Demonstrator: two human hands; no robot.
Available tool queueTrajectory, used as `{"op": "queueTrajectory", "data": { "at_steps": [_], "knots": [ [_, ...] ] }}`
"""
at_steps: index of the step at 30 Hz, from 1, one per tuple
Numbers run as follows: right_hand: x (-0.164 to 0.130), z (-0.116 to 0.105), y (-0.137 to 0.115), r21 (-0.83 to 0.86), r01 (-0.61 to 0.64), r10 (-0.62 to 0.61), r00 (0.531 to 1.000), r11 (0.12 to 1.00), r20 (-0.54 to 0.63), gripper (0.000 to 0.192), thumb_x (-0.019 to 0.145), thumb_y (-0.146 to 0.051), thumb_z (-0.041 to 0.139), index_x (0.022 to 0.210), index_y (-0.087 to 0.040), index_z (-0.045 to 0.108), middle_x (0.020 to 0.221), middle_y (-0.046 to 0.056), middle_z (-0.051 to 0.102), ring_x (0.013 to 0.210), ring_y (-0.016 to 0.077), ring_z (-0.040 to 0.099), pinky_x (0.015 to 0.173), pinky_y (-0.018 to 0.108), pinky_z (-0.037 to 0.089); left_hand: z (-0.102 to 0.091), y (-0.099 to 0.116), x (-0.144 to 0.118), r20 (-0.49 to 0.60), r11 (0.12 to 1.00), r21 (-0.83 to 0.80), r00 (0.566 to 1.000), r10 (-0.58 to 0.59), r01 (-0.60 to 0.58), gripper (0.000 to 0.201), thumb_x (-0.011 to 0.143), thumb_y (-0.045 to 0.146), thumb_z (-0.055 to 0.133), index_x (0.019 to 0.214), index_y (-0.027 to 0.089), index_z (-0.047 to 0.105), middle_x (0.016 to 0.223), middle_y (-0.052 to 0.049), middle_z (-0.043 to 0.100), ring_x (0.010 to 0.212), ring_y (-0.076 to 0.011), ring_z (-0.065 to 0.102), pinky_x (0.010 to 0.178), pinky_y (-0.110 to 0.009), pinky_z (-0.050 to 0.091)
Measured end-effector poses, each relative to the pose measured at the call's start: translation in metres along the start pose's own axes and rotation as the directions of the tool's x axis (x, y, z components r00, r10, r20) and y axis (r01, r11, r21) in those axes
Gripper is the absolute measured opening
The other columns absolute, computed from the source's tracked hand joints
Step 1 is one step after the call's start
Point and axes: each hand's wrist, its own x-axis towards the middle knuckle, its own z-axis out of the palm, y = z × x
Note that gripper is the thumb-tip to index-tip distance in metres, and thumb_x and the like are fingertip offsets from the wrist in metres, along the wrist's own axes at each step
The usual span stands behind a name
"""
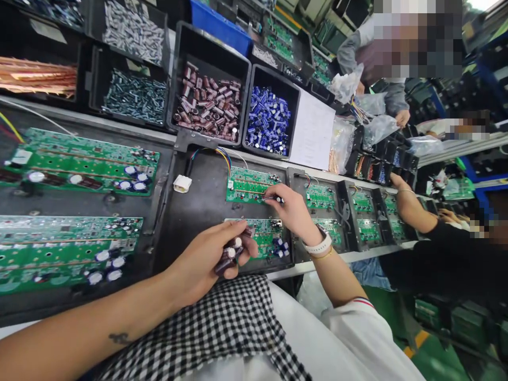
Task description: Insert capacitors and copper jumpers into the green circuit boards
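A long black moulded carrier tray [198, 206], matte and shallow, runs across the bench from nine o'clock to three. On it lie flat green circuit boards: two wide ones at nine o'clock, studded with silver-topped cylinders, and two smaller ones near the centre, the upper board [248, 185] and the lower board [265, 235].

At twelve o'clock stand square black plastic bins. One bin [208, 100] is heaped with glossy brown cylindrical capacitors, and its neighbour at one o'clock [270, 119] holds shiny blue ones. A white paper sheet [313, 132] leans just beside the blue bin.

The left hand [206, 259], at six o'clock, is curled shut around a bundle of brown capacitors [232, 254], their round silver ends showing between thumb and fingers; it hovers over the near edge of the lower board.

The right hand [291, 211], wearing a white wristband, is at the centre; its thumb and forefinger pinch a single small dark capacitor [275, 199] against the right end of the upper board.

At three o'clock a co-worker's hand [399, 182] rests over further small green boards.
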Motion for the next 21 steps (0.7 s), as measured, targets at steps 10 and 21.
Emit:
{"op": "queueTrajectory", "data": {
  "at_steps": [10, 21],
  "knots": [
    [0.005, 0.006, 0.007, -0.273, 0.138, -0.125, 0.99, 0.952, 0.065, 0.009, 0.094, -0.015, 0.057, 0.095, -0.023, 0.062, 0.097, 0.001, 0.074, 0.092, 0.0201, 0.063, 0.092, 0.037, 0.036, -0.009, -0.005, 0.009, -0.049, 0.991, -0.126, 0.998, 0.028, -0.034, 0.009, 0.09, 0.018, 0.063, 0.092, 0.009, 0.063, 0.08, -0.004, 0.056, 0.056, -0.0062, 0.047, 0.035, -0.011, 0.032],
    [0.003, 0.007, 0.005, -0.377, 0.311, -0.239, 0.944, 0.873, 0.227, 0.029, 0.097, -0.008, 0.039, 0.111, -0.021, 0.06, 0.11, 0.006, 0.072, 0.104, 0.0219, 0.06, 0.098, 0.043, 0.034, -0.01, -0.001, 0.012, -0.12, 0.984, -0.173, 0.993, 0.019, -0.04, 0.013, 0.093, 0.018, 0.059, 0.094, 0.008, 0.067, 0.083, -0.008, 0.062, 0.061, -0.0095, 0.055, 0.037, -0.014, 0.04]
  ]
}}
